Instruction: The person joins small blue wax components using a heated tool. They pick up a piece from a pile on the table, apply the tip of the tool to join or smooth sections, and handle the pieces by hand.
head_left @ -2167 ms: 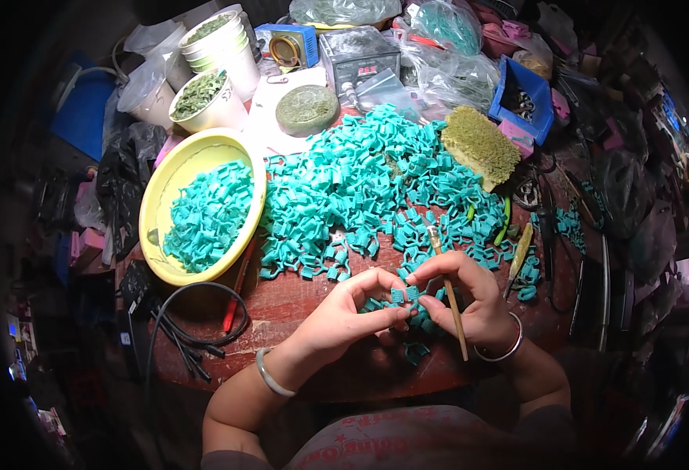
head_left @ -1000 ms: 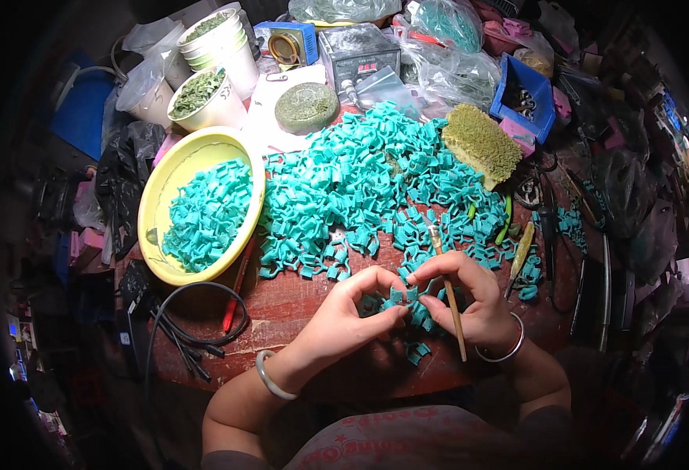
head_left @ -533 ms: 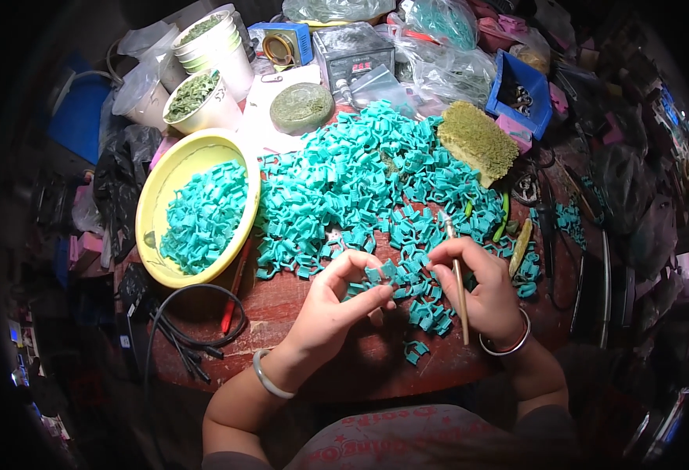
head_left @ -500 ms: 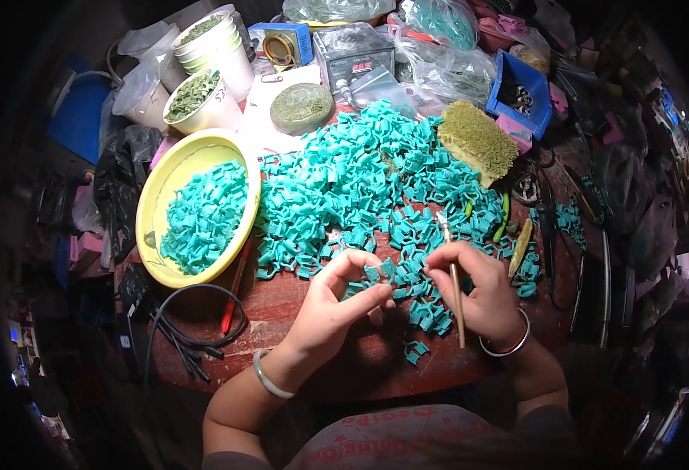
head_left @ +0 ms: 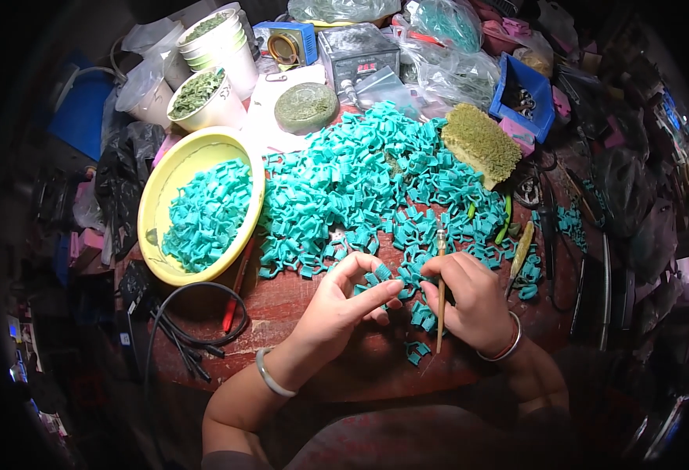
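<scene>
One teal piece [head_left: 381, 272] — pinched between thumb and forefinger of left hand [head_left: 330, 307]; right hand [head_left: 476, 305] — holding brush [head_left: 439, 335].

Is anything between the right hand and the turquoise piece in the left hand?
Nothing visible blocks the way: the right hand, with a brush tucked in it, is close to the turquoise piece in the left hand. Loose pieces lie on the table between the hands.
</scene>
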Available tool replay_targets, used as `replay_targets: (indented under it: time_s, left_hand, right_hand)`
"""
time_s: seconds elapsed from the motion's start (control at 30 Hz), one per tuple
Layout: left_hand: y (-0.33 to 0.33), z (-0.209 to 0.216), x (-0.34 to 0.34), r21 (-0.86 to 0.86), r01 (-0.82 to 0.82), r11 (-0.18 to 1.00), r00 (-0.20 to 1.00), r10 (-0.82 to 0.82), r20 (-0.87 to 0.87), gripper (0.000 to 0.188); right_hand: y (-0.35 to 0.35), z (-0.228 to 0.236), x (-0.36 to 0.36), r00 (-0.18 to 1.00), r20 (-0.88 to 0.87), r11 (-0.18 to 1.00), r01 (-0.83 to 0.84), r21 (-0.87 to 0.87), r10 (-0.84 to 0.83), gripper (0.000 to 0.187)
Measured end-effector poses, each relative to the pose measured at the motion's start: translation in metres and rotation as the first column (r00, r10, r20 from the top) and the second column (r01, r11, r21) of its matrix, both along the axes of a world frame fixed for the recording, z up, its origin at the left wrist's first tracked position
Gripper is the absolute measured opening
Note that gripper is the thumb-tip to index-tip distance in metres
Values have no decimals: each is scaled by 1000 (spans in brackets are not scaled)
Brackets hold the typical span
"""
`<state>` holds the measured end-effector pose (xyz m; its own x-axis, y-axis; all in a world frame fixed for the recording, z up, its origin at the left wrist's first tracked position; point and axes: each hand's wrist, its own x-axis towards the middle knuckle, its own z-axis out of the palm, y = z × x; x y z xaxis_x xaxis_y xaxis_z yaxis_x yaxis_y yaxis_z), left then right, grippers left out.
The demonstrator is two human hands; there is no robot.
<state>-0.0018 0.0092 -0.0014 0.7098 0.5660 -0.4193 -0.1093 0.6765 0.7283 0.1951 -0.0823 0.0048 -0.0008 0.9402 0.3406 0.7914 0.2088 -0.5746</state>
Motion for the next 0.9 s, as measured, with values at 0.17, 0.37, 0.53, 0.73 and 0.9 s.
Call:
replay_targets:
  time_s: [0.17,0.37,0.53,0.73,0.9]
  left_hand:
    - [-4,0,2,151,29,988,1000,-28,-14,20]
    - [-6,-3,4,250,83,965,996,-77,-34,20]
    - [-6,-2,2,197,127,972,992,-127,-10,18]
    - [-2,0,1,73,180,981,982,-184,46,16]
    - [-3,2,1,65,167,984,984,-170,60,16]
  right_hand:
    - [-2,13,-1,984,-170,996,48,-69,-59,23]
    - [-3,-2,3,631,-765,964,-104,-244,-126,19]
    - [0,-1,2,421,-898,944,-229,-239,-125,19]
    - [0,3,5,333,-934,914,-324,-246,-133,19]
    - [0,7,4,362,-917,912,-296,-285,-169,19]
